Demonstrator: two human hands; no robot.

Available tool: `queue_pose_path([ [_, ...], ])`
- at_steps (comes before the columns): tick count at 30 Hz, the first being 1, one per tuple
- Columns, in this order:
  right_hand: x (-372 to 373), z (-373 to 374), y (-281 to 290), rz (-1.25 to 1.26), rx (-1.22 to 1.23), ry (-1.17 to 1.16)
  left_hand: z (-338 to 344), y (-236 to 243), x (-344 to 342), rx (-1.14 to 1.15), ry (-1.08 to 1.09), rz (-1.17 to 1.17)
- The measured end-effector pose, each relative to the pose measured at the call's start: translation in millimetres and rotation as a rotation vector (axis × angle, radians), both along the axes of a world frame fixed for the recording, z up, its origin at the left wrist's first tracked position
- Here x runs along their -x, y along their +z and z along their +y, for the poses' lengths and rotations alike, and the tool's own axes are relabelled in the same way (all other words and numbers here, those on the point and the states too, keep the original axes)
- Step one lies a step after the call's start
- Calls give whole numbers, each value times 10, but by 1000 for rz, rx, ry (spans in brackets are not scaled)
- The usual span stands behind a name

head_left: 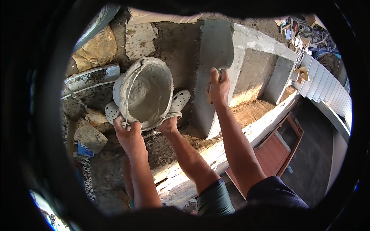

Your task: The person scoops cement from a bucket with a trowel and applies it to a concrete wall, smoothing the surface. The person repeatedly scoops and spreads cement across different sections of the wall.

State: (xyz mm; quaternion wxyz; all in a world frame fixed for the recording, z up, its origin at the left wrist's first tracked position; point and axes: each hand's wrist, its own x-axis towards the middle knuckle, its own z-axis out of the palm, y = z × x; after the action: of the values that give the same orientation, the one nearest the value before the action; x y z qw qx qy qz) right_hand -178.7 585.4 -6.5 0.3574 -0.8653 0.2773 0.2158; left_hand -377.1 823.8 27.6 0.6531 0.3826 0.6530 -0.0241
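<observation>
Plainly, the left hand (130, 138) grips the bucket (118, 87) just beyond it, the right hand (219, 87) a tool handle (209, 97).

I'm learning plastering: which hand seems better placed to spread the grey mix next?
Probably the right: it grips the trowel by the grey wall, while the left holds the bucket.

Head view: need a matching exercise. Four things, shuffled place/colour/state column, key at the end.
Things
1. Left hand
2. Mortar
3. Clogs
4. Framed panel

Places, colours, states
A. Pale, with round holes
B. Reddish, toward the lower right of the picture
C. At the near edge of the bucket
D. Grey and wet-looking, inside the bucket

Pairs: 1-C, 2-D, 3-A, 4-B
</observation>
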Motion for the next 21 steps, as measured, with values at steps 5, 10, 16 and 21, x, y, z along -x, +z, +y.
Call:
queue_pose_path([
  [5,616,-414,339,140,-64,-130,-21,97,-144,7,2,-2],
  [10,1258,-836,980,165,-98,-234,86,190,-216,25,-64,88],
  [16,621,-605,1193,276,43,216,-23,130,-172,12,-42,76],
  [21,-765,-15,190,265,-259,-8,22,62,-144,23,10,21],
])
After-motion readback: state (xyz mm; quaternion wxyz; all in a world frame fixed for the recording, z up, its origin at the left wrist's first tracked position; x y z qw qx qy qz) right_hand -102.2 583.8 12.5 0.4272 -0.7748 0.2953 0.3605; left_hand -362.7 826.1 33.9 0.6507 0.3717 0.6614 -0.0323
